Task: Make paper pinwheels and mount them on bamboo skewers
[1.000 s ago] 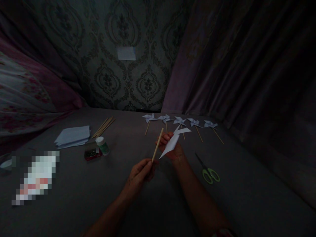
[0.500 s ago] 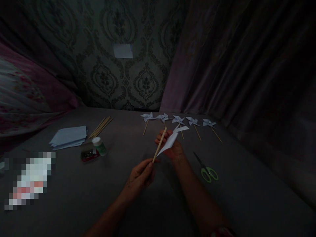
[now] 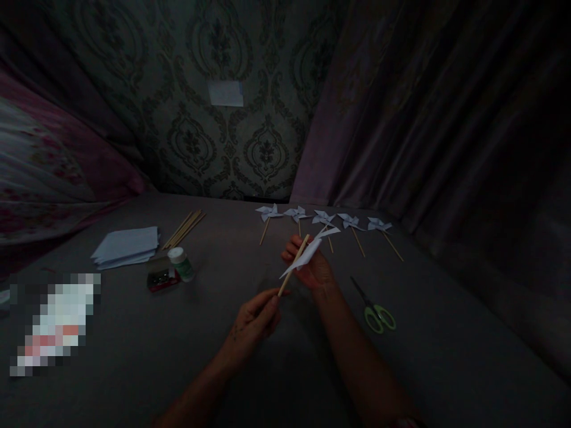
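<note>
My left hand is closed round the lower end of a thin wooden stick, which slants up to the right. My right hand is closed on a white paper pinwheel, seen nearly edge-on. The stick's upper end lies against the pinwheel, close to my right fingers; whether the two are joined I cannot tell. Part of the right fingers is hidden behind the paper. Behind my hands lies a row of several finished pinwheels on sticks.
Green-handled scissors lie right of my right forearm. At the left are a stack of white paper, loose wooden sticks, a white-capped bottle and a small open box. A pixelated patch covers something at far left.
The stick has moved right and up against the pinwheel, whose lower blade now crosses in front of it. The view has shifted slightly.
</note>
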Tool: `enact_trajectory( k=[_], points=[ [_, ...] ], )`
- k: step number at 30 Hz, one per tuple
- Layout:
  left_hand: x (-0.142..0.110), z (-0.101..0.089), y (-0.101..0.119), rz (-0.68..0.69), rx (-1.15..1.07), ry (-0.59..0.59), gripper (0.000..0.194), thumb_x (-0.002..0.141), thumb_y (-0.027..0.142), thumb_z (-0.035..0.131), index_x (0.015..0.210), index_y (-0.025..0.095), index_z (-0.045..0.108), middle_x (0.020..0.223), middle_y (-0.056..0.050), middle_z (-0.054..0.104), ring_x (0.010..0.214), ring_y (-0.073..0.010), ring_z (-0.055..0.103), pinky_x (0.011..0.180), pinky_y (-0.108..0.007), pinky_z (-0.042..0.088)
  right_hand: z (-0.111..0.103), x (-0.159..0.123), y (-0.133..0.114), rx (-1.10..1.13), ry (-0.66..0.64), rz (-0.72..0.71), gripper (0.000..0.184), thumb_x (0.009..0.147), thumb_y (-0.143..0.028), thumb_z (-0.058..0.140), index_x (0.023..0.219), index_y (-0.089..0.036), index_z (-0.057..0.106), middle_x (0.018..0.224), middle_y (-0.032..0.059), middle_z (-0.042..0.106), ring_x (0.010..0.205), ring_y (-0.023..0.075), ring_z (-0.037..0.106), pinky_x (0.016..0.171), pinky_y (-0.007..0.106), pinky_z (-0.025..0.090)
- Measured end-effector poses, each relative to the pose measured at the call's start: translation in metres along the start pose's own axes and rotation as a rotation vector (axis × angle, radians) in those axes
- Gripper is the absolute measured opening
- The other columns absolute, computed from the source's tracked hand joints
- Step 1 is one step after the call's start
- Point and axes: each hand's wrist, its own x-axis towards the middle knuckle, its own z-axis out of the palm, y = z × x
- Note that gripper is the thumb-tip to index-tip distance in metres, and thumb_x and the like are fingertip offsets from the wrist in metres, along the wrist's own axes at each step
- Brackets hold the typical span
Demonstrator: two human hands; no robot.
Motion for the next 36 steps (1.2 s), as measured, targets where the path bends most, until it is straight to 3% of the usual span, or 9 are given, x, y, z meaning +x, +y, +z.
enact_trajectory(
  k=[12, 25, 32, 36],
  points=[
    [-0.0001, -0.0001, 0.0033, 0.001, 0.017, -0.015, 0.059, 0.078, 0.059, 0.059, 0.113, 0.012, 0.065, 0.054, 0.006, 0.037, 0.048, -0.0071, 0.031, 0.045, -0.022, 0.019, 0.0042, -0.0017, -0.0012, 0.012, 0.014, -0.023, 0.034, 0.059, -0.032, 0.085, 0.057, -0.023, 0.052, 0.056, -0.0071, 0.033, 0.053, 0.0097, 0.03, 0.049, 0.024, 0.029],
    [0.0013, -0.0016, -0.0017, 0.033, 0.015, -0.005, 0.057, 0.079, 0.058, 0.059, 0.112, 0.013, 0.067, 0.054, 0.006, 0.037, 0.049, -0.0073, 0.031, 0.046, -0.022, 0.02, 0.004, -0.0019, -0.0013, -0.025, 0.003, -0.048, 0.03, 0.059, -0.034, 0.084, 0.056, -0.024, 0.056, 0.059, -0.006, 0.04, 0.052, 0.01, 0.029, 0.051, 0.025, 0.027],
    [0.0018, -0.0024, -0.0014, 0.053, 0.014, 0.002, 0.058, 0.078, 0.059, 0.06, 0.113, 0.013, 0.068, 0.055, 0.005, 0.037, 0.05, -0.0073, 0.03, 0.047, -0.022, 0.02, 0.0043, -0.0026, -0.0013, -0.105, 0.091, -0.065, 0.031, 0.06, -0.037, 0.081, 0.056, -0.024, 0.053, 0.058, -0.0052, 0.037, 0.053, 0.0113, 0.03, 0.051, 0.027, 0.028],
    [0.0002, -0.0009, 0.0019, 0.038, 0.008, 0.02, 0.06, 0.076, 0.06, 0.061, 0.113, 0.012, 0.068, 0.055, 0.005, 0.036, 0.051, -0.0075, 0.03, 0.048, -0.022, 0.021, 0.0048, -0.0028, -0.0016, -0.087, 0.061, -0.057, 0.031, 0.059, -0.036, 0.082, 0.055, -0.025, 0.053, 0.057, -0.0054, 0.036, 0.053, 0.0113, 0.028, 0.05, 0.026, 0.027]
  ],
)
